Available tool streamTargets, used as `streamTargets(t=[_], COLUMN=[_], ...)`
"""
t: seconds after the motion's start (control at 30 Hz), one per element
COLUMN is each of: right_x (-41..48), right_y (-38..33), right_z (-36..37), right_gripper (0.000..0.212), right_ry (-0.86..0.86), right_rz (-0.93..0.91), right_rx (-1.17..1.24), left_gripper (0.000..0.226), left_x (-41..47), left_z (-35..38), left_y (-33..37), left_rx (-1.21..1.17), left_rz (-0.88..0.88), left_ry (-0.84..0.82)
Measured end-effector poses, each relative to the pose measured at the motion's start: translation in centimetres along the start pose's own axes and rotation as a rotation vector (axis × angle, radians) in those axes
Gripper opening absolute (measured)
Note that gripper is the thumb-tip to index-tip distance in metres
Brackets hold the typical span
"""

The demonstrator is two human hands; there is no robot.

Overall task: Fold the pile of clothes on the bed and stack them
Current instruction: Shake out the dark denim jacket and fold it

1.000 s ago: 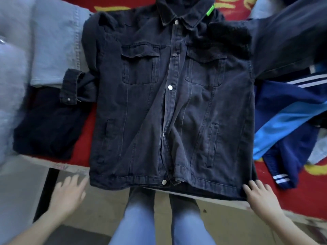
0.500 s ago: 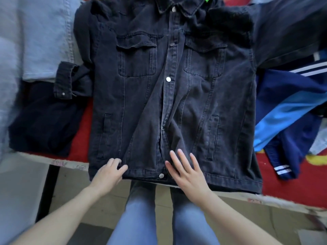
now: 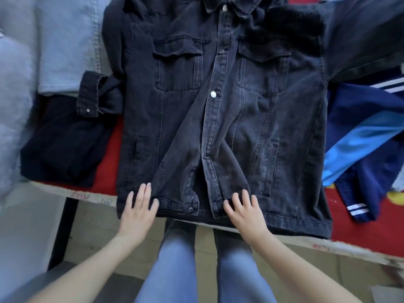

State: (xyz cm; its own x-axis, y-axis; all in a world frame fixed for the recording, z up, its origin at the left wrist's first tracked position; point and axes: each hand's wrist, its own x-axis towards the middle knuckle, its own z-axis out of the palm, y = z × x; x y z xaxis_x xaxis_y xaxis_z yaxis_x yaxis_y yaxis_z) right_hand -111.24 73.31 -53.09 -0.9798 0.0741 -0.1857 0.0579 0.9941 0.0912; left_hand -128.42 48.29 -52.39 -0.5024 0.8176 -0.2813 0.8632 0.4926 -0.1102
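Jacket: a dark denim jacket (image 3: 262,117) lies front up and spread flat on the bed (image 3: 371,232), collar at the far side and hem hanging a little over the near edge.
Front placket: fastened at the chest and parted lower down, so the two front panels gape near the hem.
Sleeves: the sleeve on the person's left is folded in beside the body, its cuff (image 3: 88,95) resting on the clothes there; the other sleeve runs out to the upper right.
Left hand (image 3: 140,207): it rests on the hem left of the opening, fingers stretched flat on the cloth; the grip holds nothing.
Right hand (image 3: 244,209): it lies on the hem just right of the opening, fingers spread and pressing the denim down; the grip is likewise unclosed.
Folded clothes: light blue jeans (image 3: 65,40) lie at the far left, with a dark folded garment (image 3: 61,145) nearer, both beside the jacket.
Unfolded clothes: a navy track top (image 3: 360,138) with a light blue band lies crumpled to the right, partly under the jacket's edge.
Person: legs in blue jeans (image 3: 175,259) stand against the bed, below the hem.
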Motion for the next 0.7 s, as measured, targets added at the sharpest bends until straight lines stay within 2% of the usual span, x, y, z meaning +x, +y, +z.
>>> streamTargets(t=[0.07,0.13,0.23,0.27,0.33,0.4,0.47,0.53,0.63,0.7], right_x=[1.0,1.9,2.9,3.0,2.8,2.0,0.5,-0.9,-1.9,-1.6], right_y=[0.0,0.7,2.6,3.1,4.1,5.1,5.8,5.8,3.5,1.2], right_z=[-0.8,-1.4,-2.0,-2.1,-2.9,-4.2,-4.9,-5.1,-5.0,-4.9], right_gripper=[0.055,0.044,0.021,0.014,0.037,0.053,0.044,0.030,0.021,0.018], right_ry=[0.006,0.035,0.088,0.139,0.260,0.342,0.409,0.465,0.514,0.522], right_rz=[0.040,0.078,0.114,0.163,0.329,0.414,0.360,0.231,0.038,-0.031], right_rx=[0.009,0.050,0.171,0.263,0.515,0.717,0.727,0.650,0.539,0.539], left_gripper=[0.051,0.055,0.044,0.031,0.010,0.013,0.008,0.017,0.035,0.035], left_x=[1.4,2.5,3.1,2.9,2.1,1.2,0.7,1.0,1.5,1.2], left_z=[-0.4,-0.7,-1.1,-1.5,-1.7,-2.3,-3.1,-3.1,-1.6,-1.2], left_y=[0.9,0.3,-1.2,-1.5,-1.6,-0.7,1.0,2.7,4.1,4.3], left_rx=[-0.014,-0.032,0.010,0.024,-0.038,-0.165,-0.312,-0.363,-0.301,-0.286], left_rz=[-0.090,-0.158,-0.074,-0.027,0.094,0.228,0.372,0.450,0.419,0.383], left_ry=[-0.113,-0.158,-0.177,-0.132,0.066,0.240,0.297,0.189,-0.188,-0.338])
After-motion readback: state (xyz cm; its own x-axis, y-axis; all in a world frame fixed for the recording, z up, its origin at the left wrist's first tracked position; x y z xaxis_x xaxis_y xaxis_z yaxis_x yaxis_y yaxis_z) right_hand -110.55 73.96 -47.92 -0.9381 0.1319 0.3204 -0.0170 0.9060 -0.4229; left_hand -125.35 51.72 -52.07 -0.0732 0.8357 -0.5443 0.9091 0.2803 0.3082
